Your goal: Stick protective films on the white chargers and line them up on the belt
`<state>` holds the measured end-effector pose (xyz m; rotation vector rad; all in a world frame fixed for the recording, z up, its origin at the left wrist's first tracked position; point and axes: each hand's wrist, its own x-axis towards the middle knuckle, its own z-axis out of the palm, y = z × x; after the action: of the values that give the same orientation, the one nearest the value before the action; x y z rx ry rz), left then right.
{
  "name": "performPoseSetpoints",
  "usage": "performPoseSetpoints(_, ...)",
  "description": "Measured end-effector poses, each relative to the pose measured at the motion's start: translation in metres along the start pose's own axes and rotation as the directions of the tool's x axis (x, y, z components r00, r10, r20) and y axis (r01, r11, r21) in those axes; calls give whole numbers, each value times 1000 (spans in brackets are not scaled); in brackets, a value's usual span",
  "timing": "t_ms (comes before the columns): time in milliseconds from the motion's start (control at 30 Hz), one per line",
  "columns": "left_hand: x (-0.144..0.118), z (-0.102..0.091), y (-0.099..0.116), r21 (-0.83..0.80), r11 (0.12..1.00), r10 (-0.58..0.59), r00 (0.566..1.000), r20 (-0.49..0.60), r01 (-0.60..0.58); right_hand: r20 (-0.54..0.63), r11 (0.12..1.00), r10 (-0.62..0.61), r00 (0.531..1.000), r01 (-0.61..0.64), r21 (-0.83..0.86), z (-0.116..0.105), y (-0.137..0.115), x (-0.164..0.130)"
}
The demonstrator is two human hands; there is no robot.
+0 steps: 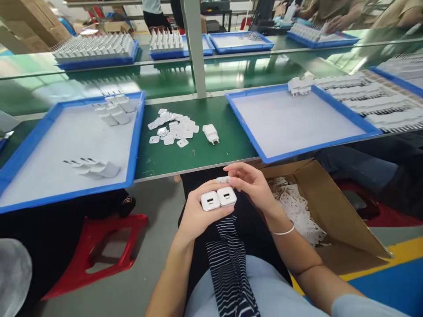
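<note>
Just before the surface (172,164), the left grip (193,210) is clamping two white chargers (210,201), steadiness likely helping; the right grip (253,187) is touching a white piece (223,179), closure unclear.

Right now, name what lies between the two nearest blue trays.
The head view shows a pile of small white pieces and, beside it, a single white charger on the green tabletop.
</note>
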<state>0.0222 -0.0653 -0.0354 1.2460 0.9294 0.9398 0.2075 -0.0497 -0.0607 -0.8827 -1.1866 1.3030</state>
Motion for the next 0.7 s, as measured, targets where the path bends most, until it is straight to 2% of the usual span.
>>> performPoseSetpoints(133, -9, 1, 6, 91, 996, 5, 999, 51, -10, -48, 990, -9, 999, 2, -142, 4, -7, -3)
performPoseSetpoints(233, -10, 0, 5, 28, 1000, -14, 996, 88, 12, -102, 955, -63, 993, 31, -294, 4, -11, -5)
performPoseSetpoints(300, -9, -1, 2, -33, 999, -26, 995, 94, 29, -115, 944, -68, 991, 27, -329, 2, -14, -6)
performPoseSetpoints(400, -8, 0, -1, -56, 998, -36, 998, 48, 39, -114, 942, -49, 992, 8, -334, 0, -19, -8)
performPoseSetpoints(467, -7, 1, -3, -53, 998, -37, 999, 16, 38, -99, 955, -9, 995, -21, -295, 0, -22, -11)
performPoseSetpoints(567, -7, 4, -2, -69, 997, -30, 999, -15, 29, -90, 989, 92, 992, -101, -112, 4, -19, -16)
performPoseSetpoints(700, -8, 9, -3, -68, 998, -21, 999, -25, 20, -186, 982, 159, 970, -137, 127, 11, -5, -18)
